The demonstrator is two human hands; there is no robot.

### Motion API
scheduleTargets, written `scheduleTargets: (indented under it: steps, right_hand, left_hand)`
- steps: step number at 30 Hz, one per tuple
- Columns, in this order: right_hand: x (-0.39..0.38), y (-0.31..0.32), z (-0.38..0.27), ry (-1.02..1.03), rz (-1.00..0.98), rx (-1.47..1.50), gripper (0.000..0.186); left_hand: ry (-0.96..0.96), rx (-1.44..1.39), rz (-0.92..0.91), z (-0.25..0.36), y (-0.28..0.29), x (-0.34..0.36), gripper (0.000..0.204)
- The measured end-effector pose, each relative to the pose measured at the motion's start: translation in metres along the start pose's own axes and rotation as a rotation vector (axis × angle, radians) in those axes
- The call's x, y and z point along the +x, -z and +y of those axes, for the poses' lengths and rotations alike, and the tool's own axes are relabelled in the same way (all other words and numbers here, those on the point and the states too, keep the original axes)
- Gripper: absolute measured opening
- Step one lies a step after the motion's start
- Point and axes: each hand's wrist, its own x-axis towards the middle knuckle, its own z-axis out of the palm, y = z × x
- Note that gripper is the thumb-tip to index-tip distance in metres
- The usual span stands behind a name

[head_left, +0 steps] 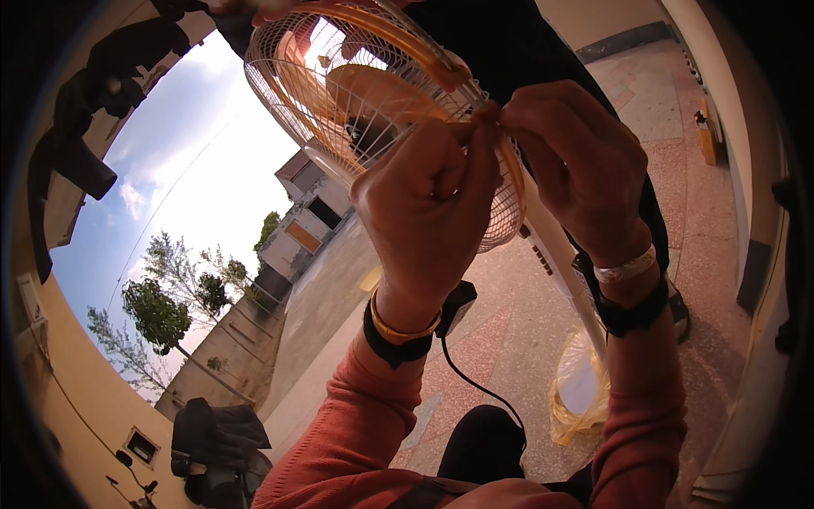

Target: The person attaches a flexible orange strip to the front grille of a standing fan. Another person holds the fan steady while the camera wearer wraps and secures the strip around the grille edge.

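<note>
A pedestal fan with a white wire guard point(284, 93) and translucent orange blades point(386, 92) stands tilted before me. An orange band point(398, 36) runs round the guard's rim. My left hand point(428, 204) is closed, its thumb and forefinger pinching at the near edge of the rim. From the other side my right hand point(581, 157) pinches the same spot, its fingertips almost meeting the left ones. Whatever small part lies between the fingertips is mostly hidden. The fan's white pole point(564, 276) slants down behind my right wrist.
Dark clothing of another person point(509, 42) is close behind the fan. A yellow plastic bag point(585, 407) with a white round thing sits on the speckled floor. A black cable point(475, 386) hangs between my arms. An orange object point(705, 136) stands by the right wall.
</note>
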Motion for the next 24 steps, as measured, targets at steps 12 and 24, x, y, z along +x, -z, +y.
scheduleTargets:
  steps: [12, 24]
  right_hand:
    - [0.002, -0.001, 0.000, -0.098, -0.048, 0.082, 0.014]
    - [-0.029, -0.002, 0.009, -0.342, 0.059, 0.383, 0.017]
  left_hand:
    - [0.009, 0.022, -0.004, 0.003, 0.003, -0.003, 0.035]
    - [-0.024, -0.015, -0.117, -0.003, 0.007, -0.005, 0.027]
